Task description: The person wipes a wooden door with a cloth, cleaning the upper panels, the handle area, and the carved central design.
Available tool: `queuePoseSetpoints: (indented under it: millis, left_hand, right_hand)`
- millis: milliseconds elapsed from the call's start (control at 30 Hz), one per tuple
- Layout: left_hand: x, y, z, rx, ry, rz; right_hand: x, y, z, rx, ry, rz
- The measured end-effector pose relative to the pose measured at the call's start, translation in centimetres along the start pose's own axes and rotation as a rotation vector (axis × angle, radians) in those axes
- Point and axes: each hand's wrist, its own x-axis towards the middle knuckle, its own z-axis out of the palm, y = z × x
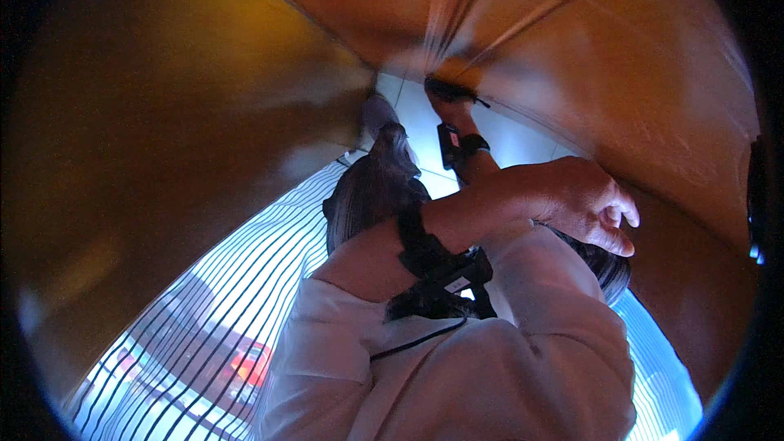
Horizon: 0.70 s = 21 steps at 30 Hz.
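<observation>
My left forearm crosses in front of my white-clad chest towards the right. My left hand (576, 199) hangs above a dark-clothed knee (603, 263), its fingers loosely bent and apart, with nothing seen in them. A black strap (419, 245) with a boxy black device (453, 285) sits on that arm. Lower down, my right hand (453, 111) reaches towards the floor, at a small black object (450, 89) with a thin dark end. Its fingers are hidden and the object is too dark to name. A second black device (449, 146) is strapped to the right wrist.
Glossy brown panels rise close on the left (184, 92) and ahead to the right (643, 73). Pale floor tiles (520, 131) show between them. A grey shoe (376, 115) stands at the left panel's foot. Striped, see-through material (245, 263) spreads at the lower left.
</observation>
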Motion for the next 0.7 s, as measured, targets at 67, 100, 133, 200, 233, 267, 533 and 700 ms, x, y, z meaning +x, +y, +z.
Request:
queuePoseSetpoints:
  millis: [67,100,133,200,233,267,533,700]
  left_hand:
    - [0.0,0.5,-0.3,-0.046,-0.005,-0.036]
    - [-0.2,0.5,-0.4,-0.044,0.014,-0.040]
    - [-0.2,0.5,-0.4,-0.065,0.009,-0.060]
    - [-0.3,0.7,-0.7,-0.078,-0.010,-0.097]
    - [0.1,0.8,-0.5,-0.079,-0.031,-0.086]
    - [0.6,0.9,-0.2,-0.061,-0.041,-0.065]
    - [0.0,-0.2,-0.6,-0.001,-0.028,-0.073]
    - [0.6,-0.9,0.6,-0.015,-0.076,-0.093]
  right_hand:
    - [1.0,2.2,-0.5,-1.236,-0.137,-0.201]
    - [1.3,2.9,-0.9,-1.552,-0.186,-0.230]
    - [1.6,3.7,-1.2,-1.857,-0.237,-0.282]
    - [2.3,3.4,-1.5,-1.321,-0.169,-0.096]
    - [3.1,1.3,-2.5,-1.184,-0.143,-0.080]
    - [3.8,-0.7,-3.3,-1.047,-0.118,-0.069]
    - [-1.5,-9.7,-1.1,-0.619,0.201,-0.189]
    - [-6.0,-17.1,-0.2,-0.576,0.287,-0.374]
